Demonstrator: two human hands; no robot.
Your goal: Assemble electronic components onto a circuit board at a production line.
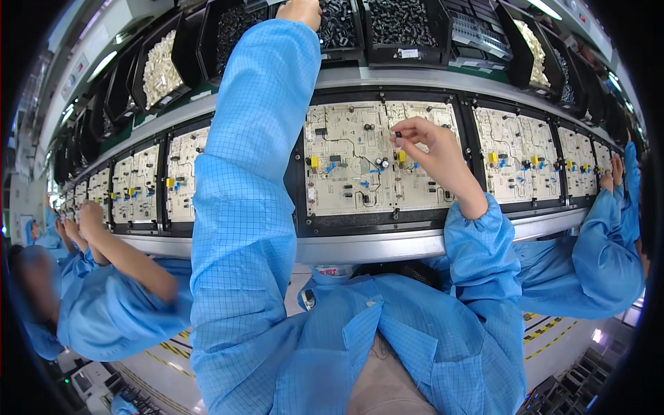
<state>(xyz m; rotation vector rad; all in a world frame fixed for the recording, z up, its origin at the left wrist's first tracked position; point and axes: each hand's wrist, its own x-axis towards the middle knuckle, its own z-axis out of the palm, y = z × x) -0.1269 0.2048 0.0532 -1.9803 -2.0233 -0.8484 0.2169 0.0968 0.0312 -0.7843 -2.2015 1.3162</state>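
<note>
My left arm stretches far forward, and my left hand (302, 11) is at the parts bins along the back, beside a bin of small black components (337, 26). Its fingers run past the picture's upper edge, so their grip is hidden. Over the pale circuit board (346, 145) in a black frame, my right hand (436, 153) pinches a small black cylindrical component (398, 135) between thumb and fingers. Below it on the board sits a yellow block-shaped component (402, 157), with blue and black parts nearby.
More framed boards (519, 155) line the conveyor to both sides, behind a metal front rail (373, 245). Another black bin (401, 28) and a bin of white parts (160, 69) stand behind. Co-workers in blue work at left (117, 304) and right (588, 270).
</note>
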